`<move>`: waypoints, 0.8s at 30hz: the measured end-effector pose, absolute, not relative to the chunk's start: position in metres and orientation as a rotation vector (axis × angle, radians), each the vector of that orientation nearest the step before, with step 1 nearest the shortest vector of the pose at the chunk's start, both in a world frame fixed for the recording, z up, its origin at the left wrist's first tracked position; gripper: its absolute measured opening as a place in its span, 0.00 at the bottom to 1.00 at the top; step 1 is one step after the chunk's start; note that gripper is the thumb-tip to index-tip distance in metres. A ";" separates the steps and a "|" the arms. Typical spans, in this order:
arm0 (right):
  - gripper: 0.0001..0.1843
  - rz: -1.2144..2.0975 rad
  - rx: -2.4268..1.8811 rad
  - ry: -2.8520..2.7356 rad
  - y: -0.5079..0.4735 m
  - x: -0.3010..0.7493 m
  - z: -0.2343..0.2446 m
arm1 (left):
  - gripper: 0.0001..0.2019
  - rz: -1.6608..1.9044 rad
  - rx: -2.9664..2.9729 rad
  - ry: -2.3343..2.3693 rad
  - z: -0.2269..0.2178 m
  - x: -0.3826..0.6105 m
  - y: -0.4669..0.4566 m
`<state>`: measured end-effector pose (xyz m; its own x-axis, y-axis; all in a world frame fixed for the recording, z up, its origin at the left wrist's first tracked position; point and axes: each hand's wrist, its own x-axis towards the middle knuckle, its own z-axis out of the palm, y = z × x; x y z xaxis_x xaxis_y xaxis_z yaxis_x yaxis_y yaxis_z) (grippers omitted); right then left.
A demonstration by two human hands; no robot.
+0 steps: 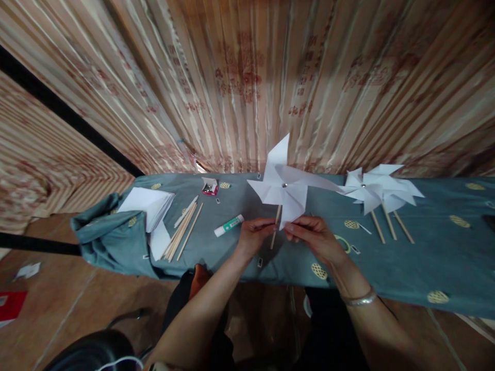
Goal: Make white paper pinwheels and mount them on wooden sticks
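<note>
A white paper pinwheel (291, 198) on a thin wooden stick (273, 239) is held up above the table, its blades folded round a small pin at the centre. My left hand (256, 234) pinches the stick just below the blades. With thumb and fingers, my right hand (309, 233) grips the tip of the lowest blade. Left of my hands lies a glue stick (229, 225) with a green and white label. Several finished-looking pinwheels (381, 189) on sticks rest together on the right.
The table has a grey-green cloth (386, 273). At its left are stacked white paper (144, 202), loose wooden sticks (181, 234) and a small open red box (210, 186) of metal pins. A green tape ring (343, 244) lies beside my right wrist. A pleated curtain (247, 77) hangs behind.
</note>
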<state>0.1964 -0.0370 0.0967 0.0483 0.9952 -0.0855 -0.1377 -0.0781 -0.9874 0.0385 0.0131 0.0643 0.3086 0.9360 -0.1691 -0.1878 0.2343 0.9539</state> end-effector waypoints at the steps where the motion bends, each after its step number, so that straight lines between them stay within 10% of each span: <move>1: 0.16 1.290 -1.196 -1.032 -0.036 0.195 0.095 | 0.13 0.939 1.026 0.913 0.065 0.039 0.013; 24: 0.12 0.430 -1.450 -0.941 -0.049 0.255 0.110 | 0.13 0.850 1.127 0.931 0.055 0.021 0.013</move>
<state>0.2550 -0.0492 0.1105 0.5925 0.7557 0.2792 0.2839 0.1285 -0.9502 0.0210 0.0129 0.0547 0.3775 0.9101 -0.1710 -0.0882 0.2192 0.9717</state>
